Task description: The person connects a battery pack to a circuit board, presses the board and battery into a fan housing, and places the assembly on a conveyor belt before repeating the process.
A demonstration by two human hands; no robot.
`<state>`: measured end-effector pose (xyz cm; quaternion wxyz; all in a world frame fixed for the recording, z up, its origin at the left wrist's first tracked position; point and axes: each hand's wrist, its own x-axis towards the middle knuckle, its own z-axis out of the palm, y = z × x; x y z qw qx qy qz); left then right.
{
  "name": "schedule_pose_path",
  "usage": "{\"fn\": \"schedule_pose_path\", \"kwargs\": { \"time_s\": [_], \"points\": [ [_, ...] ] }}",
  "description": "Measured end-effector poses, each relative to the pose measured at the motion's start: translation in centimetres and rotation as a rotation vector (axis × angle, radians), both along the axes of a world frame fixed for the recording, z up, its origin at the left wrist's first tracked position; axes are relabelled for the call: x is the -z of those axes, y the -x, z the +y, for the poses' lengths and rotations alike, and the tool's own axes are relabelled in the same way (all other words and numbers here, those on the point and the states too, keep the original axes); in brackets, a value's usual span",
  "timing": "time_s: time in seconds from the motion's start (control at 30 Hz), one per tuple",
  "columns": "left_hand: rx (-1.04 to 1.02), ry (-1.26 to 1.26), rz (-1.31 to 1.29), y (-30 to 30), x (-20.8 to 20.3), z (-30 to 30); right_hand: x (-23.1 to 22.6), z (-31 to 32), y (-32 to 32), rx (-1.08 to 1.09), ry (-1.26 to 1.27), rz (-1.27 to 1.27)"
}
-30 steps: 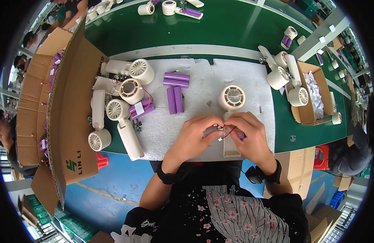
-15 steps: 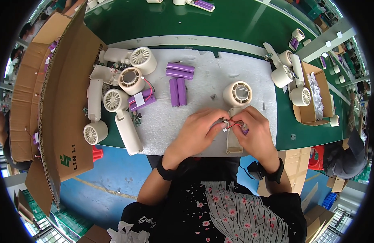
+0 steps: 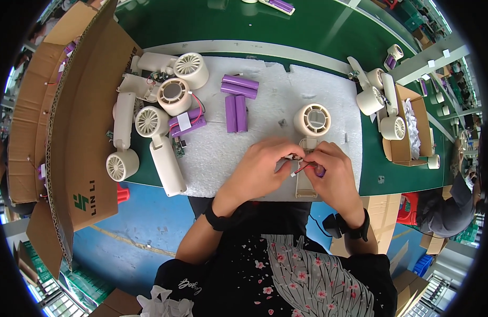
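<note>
In front of me a cream handheld fan lies on the white foam sheet, its opened handle pointing toward me. Over that handle my left hand pinches a small part, mostly hidden by the fingertips. My right hand meets it with fingers closed, and the end of a purple battery shows under its fingers. Thin red and black wires run between the hands to a small white plug, which hangs free. Two purple battery pairs, one pair above the other, lie left of the fan.
At the left, several fan bodies crowd the foam edge, with a wired purple battery pack and a small green circuit board. A tall cardboard box stands beyond them. At the right, more fans surround a small carton.
The whole view has shifted slightly. Both hands stay together over the handle with their fingertips close, and the white plug has swung a little lower.
</note>
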<state>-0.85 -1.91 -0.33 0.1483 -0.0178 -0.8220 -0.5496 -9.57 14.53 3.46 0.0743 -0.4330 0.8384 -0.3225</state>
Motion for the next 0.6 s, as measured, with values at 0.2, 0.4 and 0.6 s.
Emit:
{"fn": "schedule_pose_path", "kwargs": {
  "time_s": [0.2, 0.4, 0.6],
  "points": [
    [-0.107, 0.157, 0.209, 0.2, 1.7, 0.2, 0.2, 0.0, -0.2, -0.03, 0.028, 0.084],
    [-0.053, -0.053, 0.033, -0.1, -0.5, 1.2, 0.0, 0.3, -0.5, -0.038, 0.04, -0.008],
    [-0.07, -0.281, 0.018, -0.1, 0.5, 0.8, -0.1, 0.5, -1.0, -0.043, 0.077, -0.171]
  ]
}}
